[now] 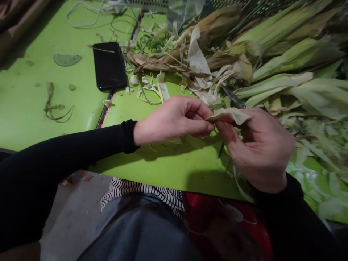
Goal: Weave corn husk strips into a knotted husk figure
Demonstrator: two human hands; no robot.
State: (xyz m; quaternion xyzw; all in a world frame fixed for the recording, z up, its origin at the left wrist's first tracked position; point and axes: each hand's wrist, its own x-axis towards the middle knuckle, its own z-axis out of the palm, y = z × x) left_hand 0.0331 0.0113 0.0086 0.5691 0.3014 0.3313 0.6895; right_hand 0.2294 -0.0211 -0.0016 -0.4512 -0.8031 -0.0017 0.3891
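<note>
A pale strip of corn husk [230, 115] is stretched between my two hands above the green table. My left hand [174, 117] pinches its left end between thumb and fingers. Closed on the other end is my right hand [258, 145], its fingers partly hidden by the husk. Just behind the right hand lies a dark, slim tool [233, 98], its far part buried among husks, so I cannot tell its kind. Curled husk scraps [163, 87] lie beyond my left hand.
A large heap of corn husks [293, 54] covers the back right. Shredded husk strips [320, 145] spread at the right. A black phone [109, 67] lies left of the scraps, near a clear protractor [67, 59] and a white cable [81, 25]. The table's front edge [163, 185] is close to my lap.
</note>
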